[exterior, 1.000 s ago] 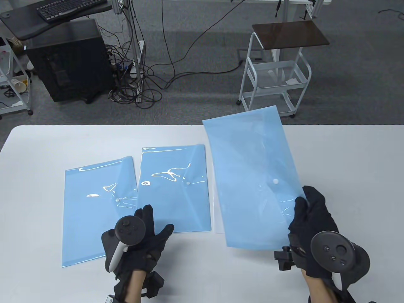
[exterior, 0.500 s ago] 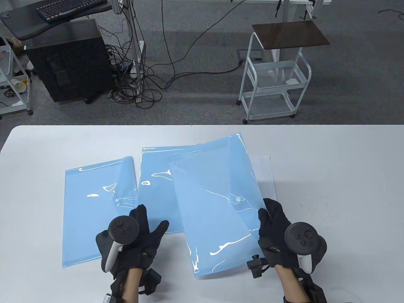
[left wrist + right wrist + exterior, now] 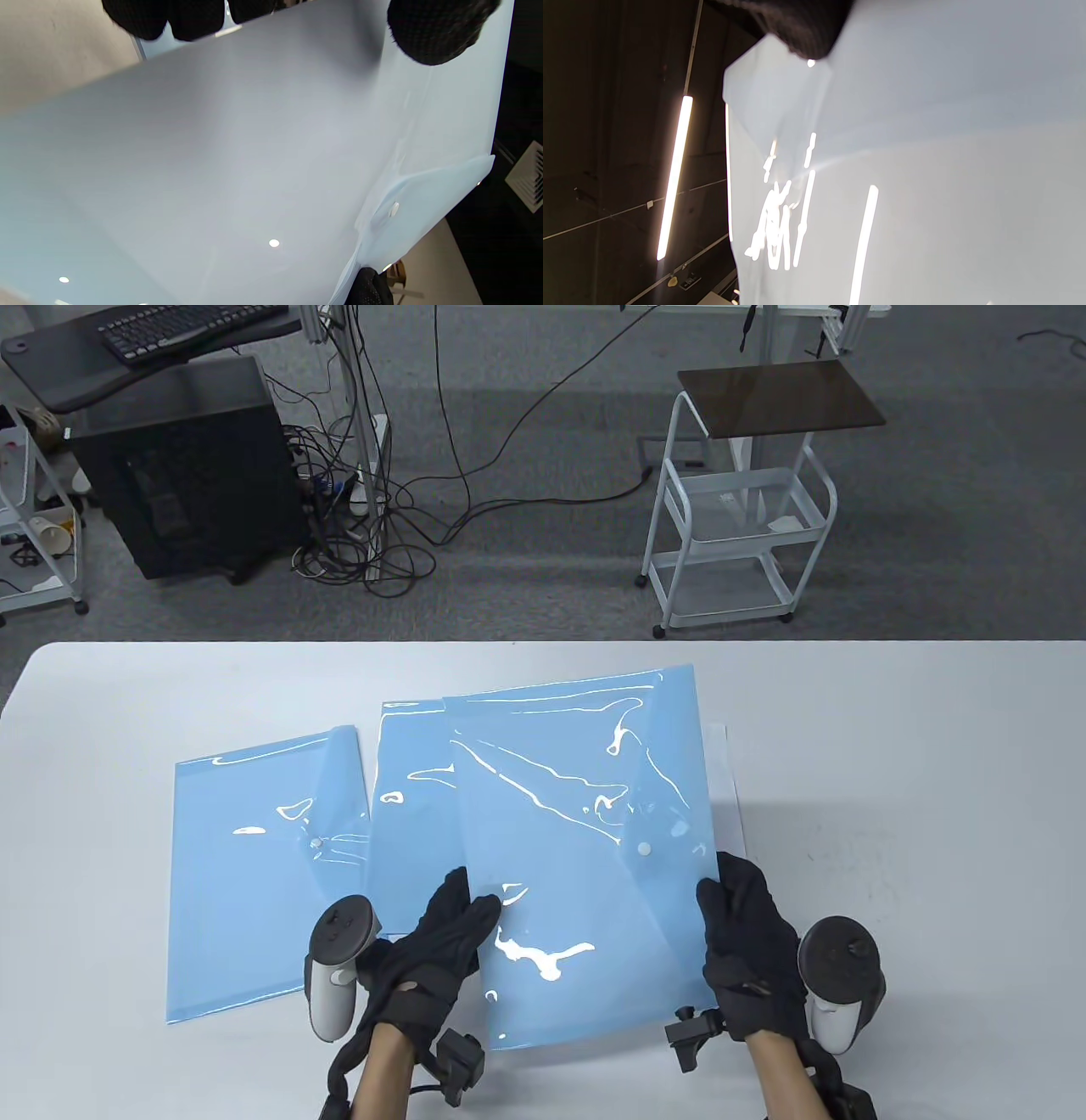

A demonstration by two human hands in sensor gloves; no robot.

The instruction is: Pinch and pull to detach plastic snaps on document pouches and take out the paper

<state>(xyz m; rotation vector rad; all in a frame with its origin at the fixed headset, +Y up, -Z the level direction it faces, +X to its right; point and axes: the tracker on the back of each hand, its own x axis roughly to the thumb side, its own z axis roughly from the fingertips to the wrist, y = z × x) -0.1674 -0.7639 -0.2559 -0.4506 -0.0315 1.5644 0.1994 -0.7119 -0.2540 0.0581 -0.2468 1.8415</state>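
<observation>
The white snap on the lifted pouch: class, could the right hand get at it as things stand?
Probably yes. The snap faces up, uncovered, just beyond the right hand, though that hand grips the pouch edge and must let go first.

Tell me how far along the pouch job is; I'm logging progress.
Done: one white sheet lies out on the table. In hand: left hand and right hand hold the third pouch. Left: the left pouch and middle pouch lie flat; whether still snapped, I can't tell.

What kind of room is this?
Probably a lab or office workroom: a computer tower with tangled cables on grey carpet, a keyboard on a desk, and a wheeled cart beyond the white table.
</observation>
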